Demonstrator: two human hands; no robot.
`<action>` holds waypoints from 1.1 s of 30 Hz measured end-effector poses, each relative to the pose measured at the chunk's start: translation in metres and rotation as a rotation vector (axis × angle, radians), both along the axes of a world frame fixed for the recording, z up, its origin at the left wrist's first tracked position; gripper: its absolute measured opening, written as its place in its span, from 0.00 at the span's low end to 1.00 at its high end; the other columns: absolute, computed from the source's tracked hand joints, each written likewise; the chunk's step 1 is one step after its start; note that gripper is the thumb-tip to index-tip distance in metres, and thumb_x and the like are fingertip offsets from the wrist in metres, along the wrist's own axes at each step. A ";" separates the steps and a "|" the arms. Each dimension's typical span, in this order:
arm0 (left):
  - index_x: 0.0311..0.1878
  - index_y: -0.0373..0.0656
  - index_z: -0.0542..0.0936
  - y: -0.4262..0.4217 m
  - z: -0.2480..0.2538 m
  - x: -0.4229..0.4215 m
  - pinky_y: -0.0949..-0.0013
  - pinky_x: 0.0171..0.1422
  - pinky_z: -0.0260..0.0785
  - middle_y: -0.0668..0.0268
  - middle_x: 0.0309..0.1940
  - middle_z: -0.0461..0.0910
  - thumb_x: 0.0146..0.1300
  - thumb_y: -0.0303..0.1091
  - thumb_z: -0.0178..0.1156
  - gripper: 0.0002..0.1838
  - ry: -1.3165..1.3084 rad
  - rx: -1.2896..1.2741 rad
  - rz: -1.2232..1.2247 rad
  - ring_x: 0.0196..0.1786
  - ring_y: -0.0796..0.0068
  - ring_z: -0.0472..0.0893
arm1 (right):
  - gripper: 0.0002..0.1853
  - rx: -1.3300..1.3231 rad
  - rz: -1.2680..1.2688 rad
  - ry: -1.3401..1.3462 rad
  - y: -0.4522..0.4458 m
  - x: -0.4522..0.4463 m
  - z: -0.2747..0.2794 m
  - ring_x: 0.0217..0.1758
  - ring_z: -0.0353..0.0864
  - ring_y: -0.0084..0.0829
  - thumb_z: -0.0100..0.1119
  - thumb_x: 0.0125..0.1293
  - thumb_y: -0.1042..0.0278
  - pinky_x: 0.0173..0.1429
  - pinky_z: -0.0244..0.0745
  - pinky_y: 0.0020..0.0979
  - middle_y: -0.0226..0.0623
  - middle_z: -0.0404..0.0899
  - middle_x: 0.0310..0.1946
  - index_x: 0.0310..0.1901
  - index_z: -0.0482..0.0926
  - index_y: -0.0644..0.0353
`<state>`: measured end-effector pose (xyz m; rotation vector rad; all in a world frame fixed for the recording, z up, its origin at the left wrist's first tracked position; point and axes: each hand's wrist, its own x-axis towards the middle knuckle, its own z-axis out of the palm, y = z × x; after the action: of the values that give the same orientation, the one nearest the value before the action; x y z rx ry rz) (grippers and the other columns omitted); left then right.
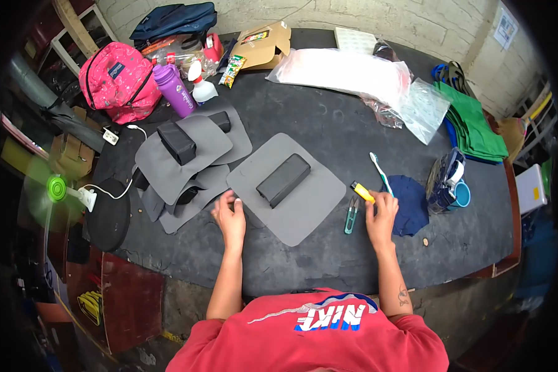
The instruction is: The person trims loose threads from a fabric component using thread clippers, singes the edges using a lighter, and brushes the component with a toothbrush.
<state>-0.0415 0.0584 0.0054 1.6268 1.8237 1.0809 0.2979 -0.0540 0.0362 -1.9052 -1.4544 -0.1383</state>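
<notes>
A grey flat panel with rounded corners [294,220] lies before me, with a dark box-shaped pouch [283,180] on its middle. My left hand [230,218] is open at the panel's left side, fingers apart and holding nothing. On the right, my right hand [382,217] pinches what looks like a yellow lighter [363,193] with a black end. Green-handled thread snips [351,217] rest just left of that hand. A white and teal toothbrush [380,170] lies above it, and a dark blue folded cloth [410,204] is to its right.
Several similar grey panels with pouches [180,167] are piled at left. Behind them stand a purple bottle [175,93], a white spray bottle [203,88] and a pink backpack [119,84]. Plastic-wrapped material [344,71] lies at the back; a blue cup [460,194] sits right. A green fan [56,188] spins at left.
</notes>
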 end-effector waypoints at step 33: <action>0.57 0.41 0.77 0.021 0.202 0.071 0.64 0.53 0.72 0.59 0.42 0.81 0.53 0.29 0.69 0.25 0.046 0.255 -0.983 0.46 0.63 0.82 | 0.08 0.126 0.466 0.930 0.064 -0.044 0.049 0.39 0.80 0.22 0.60 0.62 0.79 0.47 0.72 0.24 0.33 0.84 0.36 0.44 0.81 0.67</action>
<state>0.0296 0.0796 0.2074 2.2990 0.6856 0.8018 0.2541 0.0104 0.0855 -1.1885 -1.1261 0.7555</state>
